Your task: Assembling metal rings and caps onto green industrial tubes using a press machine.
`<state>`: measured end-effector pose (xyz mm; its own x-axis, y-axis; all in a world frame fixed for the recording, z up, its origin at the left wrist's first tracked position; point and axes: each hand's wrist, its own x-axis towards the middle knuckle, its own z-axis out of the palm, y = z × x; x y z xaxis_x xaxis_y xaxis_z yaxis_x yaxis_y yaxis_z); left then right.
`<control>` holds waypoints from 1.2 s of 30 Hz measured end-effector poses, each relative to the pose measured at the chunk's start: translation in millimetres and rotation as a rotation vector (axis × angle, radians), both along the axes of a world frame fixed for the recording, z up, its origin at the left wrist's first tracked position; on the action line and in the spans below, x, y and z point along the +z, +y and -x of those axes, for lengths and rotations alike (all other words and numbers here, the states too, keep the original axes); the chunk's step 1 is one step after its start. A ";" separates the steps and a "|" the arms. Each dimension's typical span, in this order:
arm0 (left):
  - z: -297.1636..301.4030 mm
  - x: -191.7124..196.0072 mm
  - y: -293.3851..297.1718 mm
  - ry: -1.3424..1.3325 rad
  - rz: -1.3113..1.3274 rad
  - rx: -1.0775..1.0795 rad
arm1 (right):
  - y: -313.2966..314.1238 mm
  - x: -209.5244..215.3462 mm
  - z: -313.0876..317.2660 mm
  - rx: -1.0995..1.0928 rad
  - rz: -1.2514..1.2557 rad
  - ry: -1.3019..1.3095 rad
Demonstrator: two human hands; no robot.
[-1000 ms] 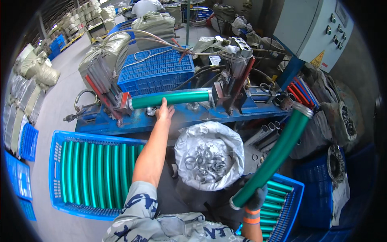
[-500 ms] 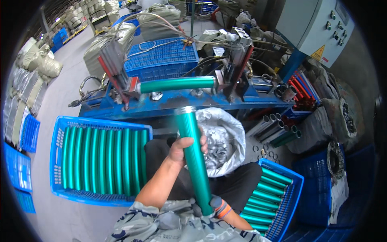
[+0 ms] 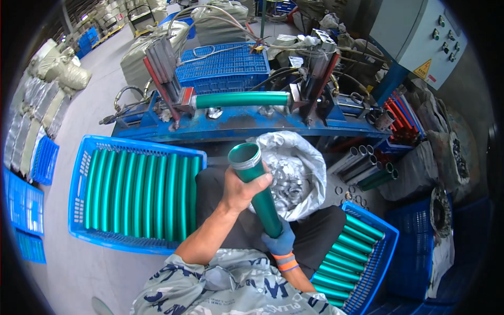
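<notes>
A green metal tube [image 3: 266, 207] stands tilted in front of me, its open upper end with a silvery rim turned toward me. My bare left hand [image 3: 237, 190] is wrapped round it just below that rim. At the lower end, my right hand [image 3: 280, 242], in a blue-grey glove with an orange cuff, grips the tube. Ahead, another green tube [image 3: 241, 100] lies level between the two clamping heads of a blue bench machine [image 3: 239, 125]. Just beyond my hands, a white sack [image 3: 314, 181] holds crumpled silvery metal scraps.
On my left, a blue crate [image 3: 134, 244] holds a row of green tubes. Another blue crate [image 3: 389, 249] with tubes is at my right. Several bare metal tubes [image 3: 349, 160] lean near loose rings [image 3: 353, 197] on the floor. A grey control box [image 3: 415, 39] is at the upper right.
The tube has tipped so that its open upper end faces me. Its lower end has moved away from my body with the gloved right hand. The tube in the machine stays between the clamping heads.
</notes>
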<state>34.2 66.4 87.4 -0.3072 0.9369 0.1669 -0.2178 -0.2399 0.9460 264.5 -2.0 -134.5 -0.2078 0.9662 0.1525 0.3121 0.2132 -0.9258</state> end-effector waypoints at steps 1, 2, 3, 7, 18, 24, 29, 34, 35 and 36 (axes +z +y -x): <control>0.8 -0.5 -1.4 -0.024 -0.067 0.044 | -0.8 0.8 0.4 -0.066 0.007 0.006; 1.4 -0.7 -1.9 -0.044 -0.061 0.057 | -1.5 1.5 0.6 -0.056 0.006 -0.010; 2.7 -0.7 -2.7 -0.028 -0.017 0.023 | -1.9 2.5 0.5 0.030 0.002 -0.019; 11.7 -7.5 -1.1 -0.065 -0.083 0.095 | -5.5 13.3 -9.9 0.164 0.149 0.056; 110.4 -91.0 30.9 0.044 -0.111 0.213 | -1.9 75.7 -59.6 0.100 -0.079 -0.252; 127.0 -98.7 46.3 0.071 -0.015 0.005 | -11.7 94.2 -109.2 -0.411 -0.056 0.280; 141.3 -142.3 48.6 0.169 0.215 0.050 | 4.9 41.0 -196.0 -0.715 -0.001 0.749; 156.1 -184.5 33.5 0.271 0.326 0.125 | 47.4 -68.1 -278.9 -1.148 0.449 0.487; 157.5 -189.8 30.9 0.343 0.261 0.145 | 56.6 -90.3 -285.3 -1.113 0.618 0.472; 160.0 -193.3 27.6 0.364 0.249 0.155 | 64.1 -112.1 -285.4 -1.112 0.603 0.504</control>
